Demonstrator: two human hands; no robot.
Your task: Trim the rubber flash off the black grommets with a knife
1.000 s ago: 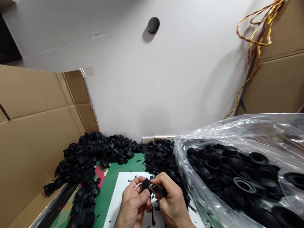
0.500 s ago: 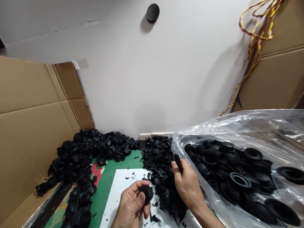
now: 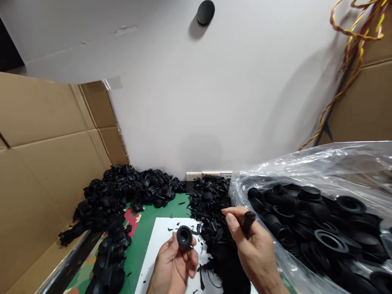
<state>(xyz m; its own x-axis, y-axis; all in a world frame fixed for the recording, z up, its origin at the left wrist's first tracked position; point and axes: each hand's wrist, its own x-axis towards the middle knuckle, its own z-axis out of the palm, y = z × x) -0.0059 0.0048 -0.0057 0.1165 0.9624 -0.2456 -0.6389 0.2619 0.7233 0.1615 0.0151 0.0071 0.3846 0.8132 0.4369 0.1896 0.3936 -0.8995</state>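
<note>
My left hand (image 3: 170, 261) pinches a small round black rubber bellows part (image 3: 185, 245) between thumb and fingers. Its round hollow opening faces me, above a white sheet (image 3: 153, 253). To its right my right hand (image 3: 259, 251) is closed around a short dark handle-like object (image 3: 248, 221); the rest of it is hidden in the palm. Thumb and index finger of that hand come close together at the edge of a heap of black rubber scraps (image 3: 214, 228). The two hands are apart.
A clear plastic bag (image 3: 275, 169) of ribbed black rubber parts (image 3: 309, 216) lies on the right. More black parts (image 3: 131, 188) are piled at the left and back on a green surface (image 3: 139, 228). Cardboard (image 3: 45, 163) stands left; twisted wires (image 3: 339, 92) hang right.
My left hand has turned the rubber part so its hollow side shows. My right hand has moved slightly right and down, its fingers shifting around the dark object.
</note>
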